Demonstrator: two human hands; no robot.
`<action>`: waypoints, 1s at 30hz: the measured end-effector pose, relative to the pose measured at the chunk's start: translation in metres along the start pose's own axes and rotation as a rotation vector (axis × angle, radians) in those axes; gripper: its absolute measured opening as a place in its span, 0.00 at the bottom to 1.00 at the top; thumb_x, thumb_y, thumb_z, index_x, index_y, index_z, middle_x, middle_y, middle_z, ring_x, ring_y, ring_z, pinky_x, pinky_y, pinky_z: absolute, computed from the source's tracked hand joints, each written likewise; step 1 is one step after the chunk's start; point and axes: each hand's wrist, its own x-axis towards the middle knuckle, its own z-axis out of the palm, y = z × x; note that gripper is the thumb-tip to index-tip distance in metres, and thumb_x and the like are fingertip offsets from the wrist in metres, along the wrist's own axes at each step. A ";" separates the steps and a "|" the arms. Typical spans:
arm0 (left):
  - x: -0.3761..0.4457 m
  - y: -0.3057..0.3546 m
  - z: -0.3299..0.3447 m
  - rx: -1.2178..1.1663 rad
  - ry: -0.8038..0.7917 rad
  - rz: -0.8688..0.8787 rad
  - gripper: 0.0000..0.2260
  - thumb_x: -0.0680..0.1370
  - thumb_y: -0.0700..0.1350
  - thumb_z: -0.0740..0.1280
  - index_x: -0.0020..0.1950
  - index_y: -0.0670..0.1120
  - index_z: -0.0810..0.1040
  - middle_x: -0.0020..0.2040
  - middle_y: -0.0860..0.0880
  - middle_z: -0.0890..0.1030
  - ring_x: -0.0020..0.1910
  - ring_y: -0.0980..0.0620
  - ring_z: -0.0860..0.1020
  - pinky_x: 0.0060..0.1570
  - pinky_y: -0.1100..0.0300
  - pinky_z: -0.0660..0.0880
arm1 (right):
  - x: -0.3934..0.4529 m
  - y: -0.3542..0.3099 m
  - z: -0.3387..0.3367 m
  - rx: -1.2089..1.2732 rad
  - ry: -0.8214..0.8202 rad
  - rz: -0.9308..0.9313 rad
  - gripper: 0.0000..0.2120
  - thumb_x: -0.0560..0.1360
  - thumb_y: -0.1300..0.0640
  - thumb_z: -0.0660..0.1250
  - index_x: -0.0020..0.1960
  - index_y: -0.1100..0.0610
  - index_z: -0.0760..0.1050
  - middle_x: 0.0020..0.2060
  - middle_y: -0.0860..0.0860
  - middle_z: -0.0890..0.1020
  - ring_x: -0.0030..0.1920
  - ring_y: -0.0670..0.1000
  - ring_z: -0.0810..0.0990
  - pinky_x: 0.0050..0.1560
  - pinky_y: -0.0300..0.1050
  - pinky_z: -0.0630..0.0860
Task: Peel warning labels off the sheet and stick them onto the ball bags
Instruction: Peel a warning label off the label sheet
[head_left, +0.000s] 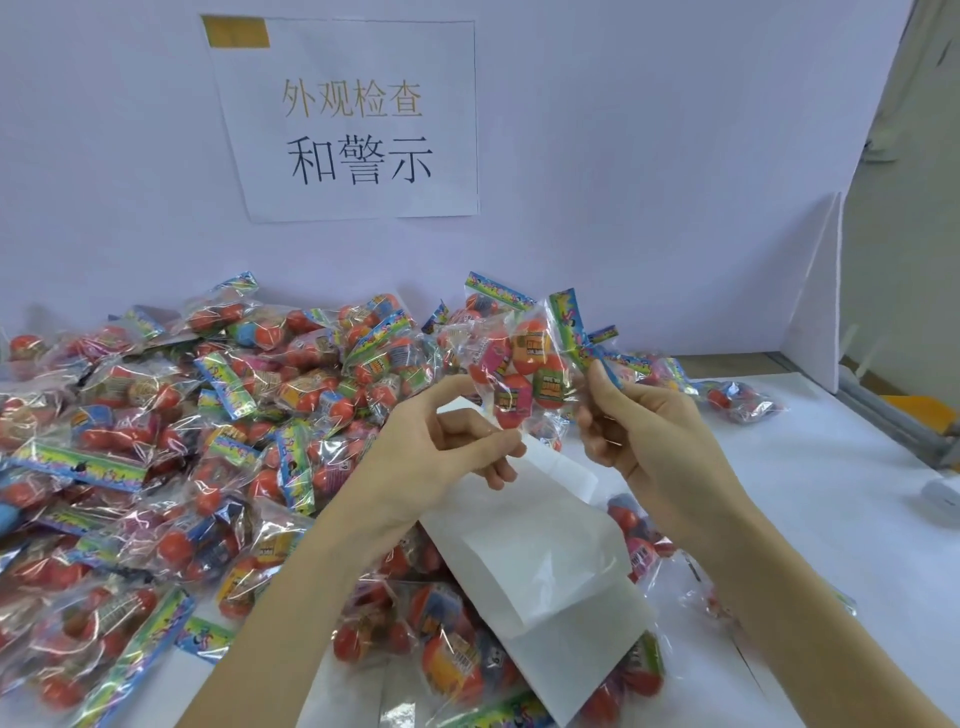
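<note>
A ball bag (524, 364) is pinched by the right hand (639, 431) at its colourful header end, thumb and fingers closed on the plastic, and is held raised above the table at about one o'clock from the middle of the view. Just at nine o'clock of it, the left hand (441, 441) is seen with its fingers curled around the upper end of the white label sheet (540, 561), which hangs from that grip toward five o'clock over the bags below. The left fingertips are brought close to the lower edge of the held bag; whether a peeled label is carried on them cannot be told, as nothing small and white can be made out there.

Further out, a large pile of ball bags (156, 441) is spread from nine o'clock round to six o'clock, and a few more bags (737, 395) lie apart at three o'clock on the white table (831, 519). A printed paper sign (353, 119) is fixed to the back wall at twelve o'clock.

No applied labels can be distinguished on any bag, so the share already done cannot be judged. By the size of the pile, much of the work is likely left, with the held bag taken as the one in hand.
</note>
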 end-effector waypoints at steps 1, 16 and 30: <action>0.000 0.000 -0.002 0.006 -0.008 -0.008 0.25 0.71 0.46 0.79 0.65 0.50 0.74 0.38 0.43 0.86 0.47 0.34 0.85 0.40 0.60 0.80 | 0.001 -0.001 -0.001 -0.027 -0.015 -0.001 0.16 0.78 0.47 0.68 0.36 0.54 0.84 0.32 0.52 0.78 0.29 0.48 0.71 0.30 0.36 0.70; 0.002 0.001 0.000 0.081 0.212 -0.015 0.25 0.76 0.62 0.71 0.52 0.39 0.85 0.42 0.41 0.87 0.38 0.43 0.86 0.50 0.48 0.84 | 0.004 0.001 -0.004 -0.277 -0.120 -0.018 0.18 0.79 0.41 0.64 0.44 0.52 0.85 0.37 0.47 0.84 0.37 0.48 0.81 0.35 0.40 0.77; -0.002 0.006 0.007 -0.208 -0.072 0.000 0.15 0.82 0.48 0.65 0.67 0.50 0.84 0.58 0.41 0.86 0.52 0.45 0.84 0.49 0.57 0.82 | 0.004 0.015 0.001 -0.400 0.142 -0.474 0.22 0.85 0.50 0.62 0.34 0.54 0.70 0.25 0.43 0.65 0.26 0.45 0.61 0.27 0.36 0.60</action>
